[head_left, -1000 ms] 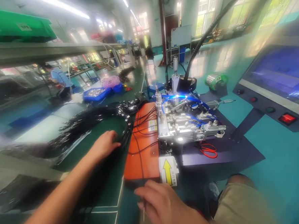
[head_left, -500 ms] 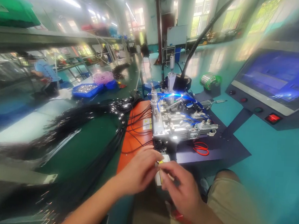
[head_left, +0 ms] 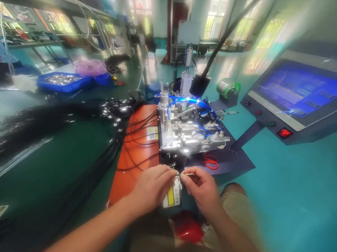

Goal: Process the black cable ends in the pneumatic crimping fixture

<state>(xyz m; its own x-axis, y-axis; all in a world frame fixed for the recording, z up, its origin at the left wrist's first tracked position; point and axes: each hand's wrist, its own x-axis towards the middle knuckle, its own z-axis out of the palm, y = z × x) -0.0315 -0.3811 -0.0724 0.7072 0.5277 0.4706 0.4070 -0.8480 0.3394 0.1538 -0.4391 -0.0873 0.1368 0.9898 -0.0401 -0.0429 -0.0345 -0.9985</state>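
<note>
Centrally, both hands (head_left: 157,186) pinching a thin cable (head_left: 178,175), near the orange panel's edge (head_left: 137,148).

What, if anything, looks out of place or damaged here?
Nothing looks clearly spilled or damaged. The black cables look a little untidy, straggling unevenly over the orange plate, and the red scissors lie loose beside the machine.

The left hand (head_left: 153,186) hides the orange plate's (head_left: 135,154) near right corner and part of the yellow-marked label (head_left: 172,197), the thin piece (head_left: 188,174) pinched with the right hand (head_left: 204,187) is too small to identify, and leftward the black cables (head_left: 52,115) blur.
</note>
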